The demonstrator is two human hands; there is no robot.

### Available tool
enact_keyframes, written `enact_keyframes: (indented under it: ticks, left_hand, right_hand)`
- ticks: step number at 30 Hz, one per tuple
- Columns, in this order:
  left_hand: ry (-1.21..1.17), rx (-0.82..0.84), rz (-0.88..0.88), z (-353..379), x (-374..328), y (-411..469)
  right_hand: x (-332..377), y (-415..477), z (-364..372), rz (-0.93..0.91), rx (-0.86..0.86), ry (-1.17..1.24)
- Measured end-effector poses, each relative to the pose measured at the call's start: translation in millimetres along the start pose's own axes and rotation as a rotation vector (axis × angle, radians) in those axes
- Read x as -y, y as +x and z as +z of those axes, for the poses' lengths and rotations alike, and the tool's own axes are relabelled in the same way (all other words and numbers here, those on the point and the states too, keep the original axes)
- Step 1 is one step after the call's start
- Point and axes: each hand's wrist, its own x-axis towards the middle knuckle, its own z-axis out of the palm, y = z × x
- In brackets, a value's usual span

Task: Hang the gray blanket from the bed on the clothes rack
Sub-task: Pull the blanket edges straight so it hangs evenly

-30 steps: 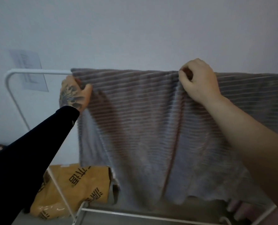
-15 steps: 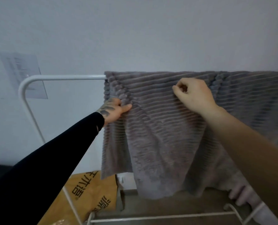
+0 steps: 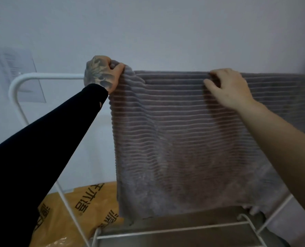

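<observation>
The gray ribbed blanket hangs draped over the top bar of the white clothes rack and falls almost to the rack's lower shelf. My left hand, tattooed and in a black sleeve, grips the blanket's upper left corner and holds it bunched slightly above the bar. My right hand pinches the blanket's top edge at the bar, further right. The blanket's right part runs out of view.
A white wall stands close behind the rack, with a sheet of paper stuck on it at the left. A yellow bag with dark printed characters lies on the floor by the rack's left leg. The rack's lower wire shelf spans the bottom.
My left hand has risen from the blanket's front face to its upper left corner and lifted it. My right hand has moved up to the top edge. The blanket hangs flatter.
</observation>
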Motion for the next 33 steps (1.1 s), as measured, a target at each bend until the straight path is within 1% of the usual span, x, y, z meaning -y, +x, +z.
enact_keyframes:
  ticks: [2,4,8,10,12,13,15,17,19,21,23,26,28,30,31,33]
  left_hand:
    - [0.053,-0.033,0.017,-3.1,5.6,-4.0]
    - [0.078,-0.055,0.018,-5.5,10.5,-10.0]
    - [-0.091,-0.039,0.02,-4.3,21.8,-32.3]
    - [-0.178,0.005,-0.026,2.3,28.9,-50.7]
    - [-0.229,0.106,-0.142,11.5,44.1,-68.7]
    - [-0.254,0.192,-0.226,17.5,53.4,-76.2]
    - [-0.337,0.435,-0.403,29.0,73.8,-90.9]
    - [-0.397,0.654,-0.504,42.0,89.4,-105.0]
    - [-0.424,0.766,-0.503,54.2,101.0,-115.7]
    - [-0.449,0.799,-0.481,62.6,105.5,-122.7]
    - [-0.434,0.821,-0.424,67.6,108.1,-124.7]
    - [-0.221,0.8,-0.252,69.8,117.4,-126.8]
    - [-0.068,0.798,-0.192,70.5,126.4,-129.9]
    - [-0.031,0.827,-0.202,71.6,133.4,-134.9]
    - [-0.056,0.844,-0.228,72.4,133.4,-137.6]
    - [-0.192,0.847,-0.314,68.7,127.0,-140.7]
  right_hand:
    - [-2.9,3.7,2.0,-0.009,0.056,-0.071]
    - [-5.7,8.4,5.7,0.01,0.057,-0.107]
    - [-1.8,20.9,14.0,0.1,0.047,-0.173]
    - [-2.5,26.1,15.3,0.158,0.046,-0.2]
    - [-3.0,29.0,16.4,0.198,0.046,-0.209]
    - [-3.7,29.8,17.1,0.209,0.042,-0.214]
    - [-4.2,31.0,20.1,0.214,0.037,-0.241]
    - [-6.6,31.9,20.9,0.22,0.037,-0.262]
    - [-7.7,34.8,21.5,0.23,0.044,-0.271]
    - [-7.6,36.5,21.6,0.234,0.052,-0.282]
    - [-7.3,37.6,23.8,0.234,0.045,-0.298]
    - [-7.9,38.5,25.7,0.232,0.032,-0.312]
    - [-9.1,40.3,26.4,0.227,0.035,-0.321]
    - [-9.6,41.9,27.2,0.216,0.035,-0.325]
    - [-10.3,42.2,27.6,0.211,0.036,-0.327]
    - [-9.9,43.5,28.8,0.199,0.037,-0.336]
